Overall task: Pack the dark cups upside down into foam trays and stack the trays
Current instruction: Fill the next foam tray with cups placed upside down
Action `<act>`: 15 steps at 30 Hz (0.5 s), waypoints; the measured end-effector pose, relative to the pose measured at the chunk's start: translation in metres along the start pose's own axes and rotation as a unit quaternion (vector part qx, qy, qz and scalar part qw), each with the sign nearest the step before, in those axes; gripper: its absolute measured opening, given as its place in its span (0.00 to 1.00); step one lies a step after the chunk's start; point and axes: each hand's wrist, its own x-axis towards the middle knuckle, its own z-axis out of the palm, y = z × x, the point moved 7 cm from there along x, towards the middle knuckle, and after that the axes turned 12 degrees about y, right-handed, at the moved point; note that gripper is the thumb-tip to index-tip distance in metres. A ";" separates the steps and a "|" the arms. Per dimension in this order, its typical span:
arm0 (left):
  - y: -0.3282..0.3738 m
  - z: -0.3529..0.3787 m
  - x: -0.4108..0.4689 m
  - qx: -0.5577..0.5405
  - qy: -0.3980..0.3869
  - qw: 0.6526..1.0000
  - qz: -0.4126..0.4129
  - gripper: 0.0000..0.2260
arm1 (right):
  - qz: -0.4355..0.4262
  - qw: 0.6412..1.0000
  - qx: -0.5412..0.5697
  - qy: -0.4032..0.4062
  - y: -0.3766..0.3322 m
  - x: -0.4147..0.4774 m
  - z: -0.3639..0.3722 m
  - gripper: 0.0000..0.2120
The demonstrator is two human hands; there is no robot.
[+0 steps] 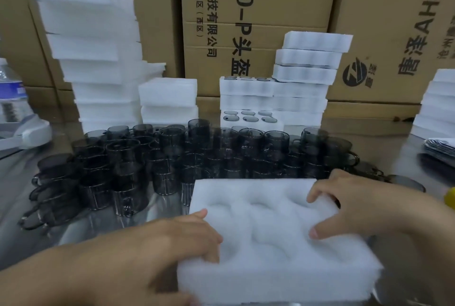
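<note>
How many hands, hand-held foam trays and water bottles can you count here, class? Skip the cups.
Hands: 2, the left hand and the right hand
Held foam tray: 1
Water bottle: 1
Total: 4
The dark cups are too crowded and blurred to count.

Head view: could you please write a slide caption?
Left hand and right hand hold empty foam tray before dark cups; filled trays stacked behind.

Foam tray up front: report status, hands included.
Left hand, right hand grip white rectangular foam tray by its ends. Pockets empty. Dark glass cups massed just behind it.
</note>
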 end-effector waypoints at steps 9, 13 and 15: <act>-0.034 -0.057 0.075 -0.148 0.135 0.978 -0.058 0.04 | -0.075 0.997 -0.015 0.021 -0.028 0.024 -0.025 0.33; -0.043 -0.028 0.107 -0.138 0.097 0.979 -0.114 0.04 | -0.134 0.988 0.073 0.023 -0.048 0.039 -0.030 0.28; -0.037 -0.008 0.112 -0.156 0.070 0.980 -0.107 0.05 | -0.153 0.974 0.154 0.061 -0.054 0.047 -0.028 0.23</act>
